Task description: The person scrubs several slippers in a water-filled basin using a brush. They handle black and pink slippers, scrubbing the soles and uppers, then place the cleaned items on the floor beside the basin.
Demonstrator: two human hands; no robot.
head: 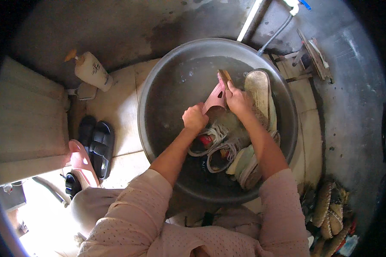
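A pink rubber slide sandal [215, 96] is gripped at its near end by my left hand [195, 118], above the water in a large dark basin [142, 119]. My right hand [238, 100] holds a scrubbing brush with a wooden back [225, 77], pressed against the sandal's far end. Beside my right forearm, a shoe with a worn pale sole [258, 86] leans on the basin wall, sole up. Laced sneakers [221, 157] lie partly in the cloudy water below my hands. A pale green shoe [246, 167] rests near them, partly covered by my right forearm.
Left of the basin, black slides [102, 147] and another pink slide [82, 160] lie on the tiled floor [125, 128]. A pump bottle [93, 71] stands by the wall. A flexible hose [278, 32] reaches the basin rim. Wooden pieces [315, 59] and woven shoes [329, 212] are at right.
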